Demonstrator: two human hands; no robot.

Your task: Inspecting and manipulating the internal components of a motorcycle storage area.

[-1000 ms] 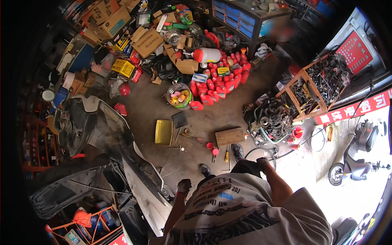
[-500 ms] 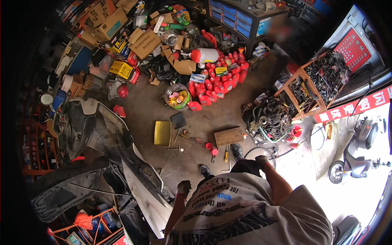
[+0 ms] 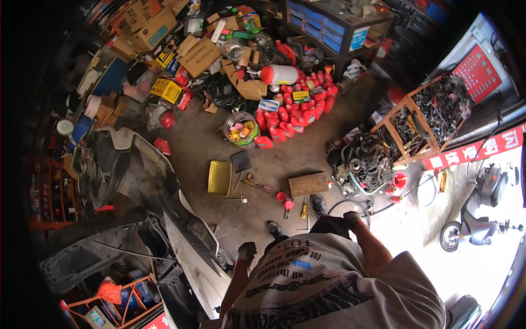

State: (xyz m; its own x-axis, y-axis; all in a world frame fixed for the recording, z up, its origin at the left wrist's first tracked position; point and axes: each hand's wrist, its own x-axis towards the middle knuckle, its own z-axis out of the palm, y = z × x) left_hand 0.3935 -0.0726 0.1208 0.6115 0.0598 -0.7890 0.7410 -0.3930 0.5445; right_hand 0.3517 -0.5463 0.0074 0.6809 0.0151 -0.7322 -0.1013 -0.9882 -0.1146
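Observation:
My left hand [image 3: 246,251] hangs beside the white-grey scooter [image 3: 192,257], its fingers curled closed; whatever they hold, if anything, is hidden. My right hand [image 3: 353,220] is closed at my dark trousers, with its contents also hidden. On the floor [image 3: 257,214] around my shoes lie a yellow-handled screwdriver [image 3: 304,206], red-topped items [image 3: 281,196], a wooden board [image 3: 308,184], a yellow tray [image 3: 219,177], a dark square pad [image 3: 240,161] and several metal tools [image 3: 255,185].
Red jugs [image 3: 298,109], a bucket of parts [image 3: 240,129] and cardboard boxes [image 3: 198,56] crowd the back. At right are an engine [image 3: 359,164], a wooden rack of metal parts [image 3: 422,118], a hose [image 3: 367,208] and a grey scooter [image 3: 476,214] in bright light. A dark workbench [image 3: 345,33] stands behind.

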